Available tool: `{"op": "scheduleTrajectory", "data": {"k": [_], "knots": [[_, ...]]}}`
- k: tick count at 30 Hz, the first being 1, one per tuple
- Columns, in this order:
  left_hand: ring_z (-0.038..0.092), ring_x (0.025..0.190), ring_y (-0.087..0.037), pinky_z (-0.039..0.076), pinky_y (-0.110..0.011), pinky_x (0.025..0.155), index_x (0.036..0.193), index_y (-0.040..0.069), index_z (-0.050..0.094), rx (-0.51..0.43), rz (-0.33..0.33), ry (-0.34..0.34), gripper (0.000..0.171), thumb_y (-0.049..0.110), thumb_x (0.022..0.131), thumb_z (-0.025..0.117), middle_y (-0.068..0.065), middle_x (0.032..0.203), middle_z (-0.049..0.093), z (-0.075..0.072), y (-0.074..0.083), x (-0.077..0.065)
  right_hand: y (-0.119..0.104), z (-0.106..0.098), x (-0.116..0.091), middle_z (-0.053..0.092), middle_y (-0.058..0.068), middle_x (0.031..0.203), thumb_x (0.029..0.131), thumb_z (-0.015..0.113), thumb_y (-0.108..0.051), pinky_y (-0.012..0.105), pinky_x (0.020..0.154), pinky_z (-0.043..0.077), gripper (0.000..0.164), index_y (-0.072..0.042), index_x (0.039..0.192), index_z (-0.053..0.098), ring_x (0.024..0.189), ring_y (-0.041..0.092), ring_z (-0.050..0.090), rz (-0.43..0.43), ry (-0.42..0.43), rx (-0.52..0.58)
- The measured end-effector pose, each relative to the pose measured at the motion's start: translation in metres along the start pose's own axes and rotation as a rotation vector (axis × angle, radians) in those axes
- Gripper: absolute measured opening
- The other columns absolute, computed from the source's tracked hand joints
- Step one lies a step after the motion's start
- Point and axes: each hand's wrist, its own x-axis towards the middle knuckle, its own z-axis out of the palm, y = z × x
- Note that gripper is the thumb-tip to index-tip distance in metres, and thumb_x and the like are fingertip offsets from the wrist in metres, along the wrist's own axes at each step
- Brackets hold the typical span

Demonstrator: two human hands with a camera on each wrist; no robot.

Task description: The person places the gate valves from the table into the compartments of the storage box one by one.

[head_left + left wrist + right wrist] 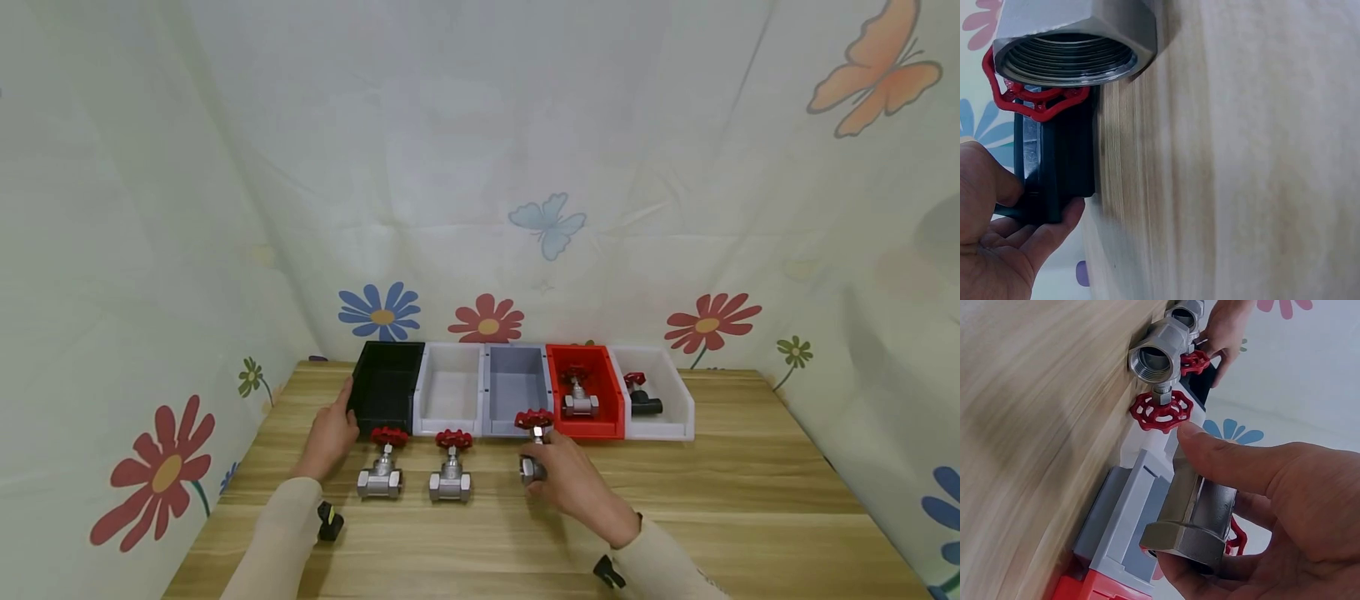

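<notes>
My right hand (573, 479) grips a steel gate valve (1194, 519) by its body, in front of the grey bin (517, 392). The valve's red handwheel points toward the bins. At the left end of the row, my left hand (330, 429) holds the side of the black bin (386, 379), with thumb and fingers on either side of its wall in the left wrist view. Two similar gate valves with red handwheels, one (380, 481) before the black bin and another (450, 483) before a white bin (452, 387), stand on the table.
A red bin (618, 408) contains a gate valve (579, 404). In the white bin (678, 417) at the right end lies a dark valve (645, 404) with a red handle. The bins stand side by side on a wooden table (750, 500), before a flowered curtain (450, 167).
</notes>
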Motion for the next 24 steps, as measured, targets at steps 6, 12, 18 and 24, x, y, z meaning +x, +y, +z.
{"op": "scheduleTrajectory", "data": {"k": [6,12,18,24], "knots": [[0.051,0.055,-0.029,0.047,-0.052,0.064,0.152,-0.002,0.030,0.004,0.004,0.002,0.063,0.001,0.092,0.049,-0.019,0.060,0.055,0.000,0.000,0.001,-0.002,-0.004,0.004,0.061,0.005,0.096,0.067,0.090,-0.016,0.037,0.074,0.048,0.042,-0.014,0.105,0.073,0.086,0.018,0.053,0.015,-0.018,-0.004],[0.050,0.053,-0.029,0.046,-0.052,0.062,0.152,-0.002,0.030,0.002,0.012,0.008,0.062,0.001,0.092,0.049,-0.019,0.059,0.055,0.001,0.000,0.001,-0.004,-0.008,0.009,0.060,0.003,0.093,0.068,0.089,-0.015,0.035,0.074,0.046,0.041,-0.014,0.106,0.073,0.085,0.017,0.051,0.022,-0.030,-0.001],[0.048,0.052,-0.027,0.045,-0.050,0.060,0.152,-0.002,0.030,-0.002,0.011,0.011,0.062,0.001,0.092,0.048,-0.019,0.058,0.054,-0.001,0.002,0.001,-0.007,-0.012,0.013,0.059,0.003,0.094,0.068,0.089,-0.017,0.034,0.074,0.044,0.043,-0.014,0.108,0.073,0.084,0.016,0.049,0.044,-0.031,-0.001],[0.046,0.051,-0.026,0.044,-0.048,0.057,0.152,-0.002,0.030,-0.007,0.009,0.010,0.062,0.001,0.092,0.048,-0.018,0.057,0.054,-0.002,0.003,-0.001,-0.009,-0.017,0.018,0.063,0.006,0.095,0.069,0.089,-0.017,0.036,0.075,0.047,0.044,-0.012,0.109,0.074,0.087,0.019,0.052,0.023,0.002,-0.010]]}}
